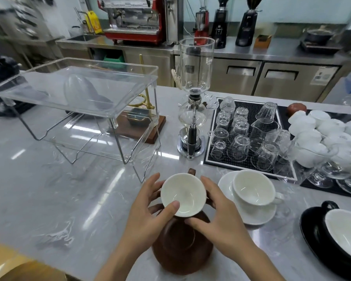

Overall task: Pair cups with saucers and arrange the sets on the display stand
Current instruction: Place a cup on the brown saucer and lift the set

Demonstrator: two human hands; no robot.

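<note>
A brown cup (183, 194) with a white inside is held above a brown saucer (180, 248) near the counter's front edge. My left hand (148, 211) grips the cup from the left, thumb on its near rim. My right hand (221, 218) holds its right side, one finger down by the saucer. To the right a white cup (253, 187) sits on a white saucer (249, 216). At the far right a black cup (344, 230) with a white inside rests on a black saucer (314, 236). The clear acrylic display stand (109, 110) stands at the back left, with no cups on it.
A glass siphon coffee maker (193, 110) stands behind the brown cup. A black mat (211, 157) holds several upturned glasses, with white cups (312, 130) stacked further right. A wooden base with a brass stand (148, 126) sits behind the display stand.
</note>
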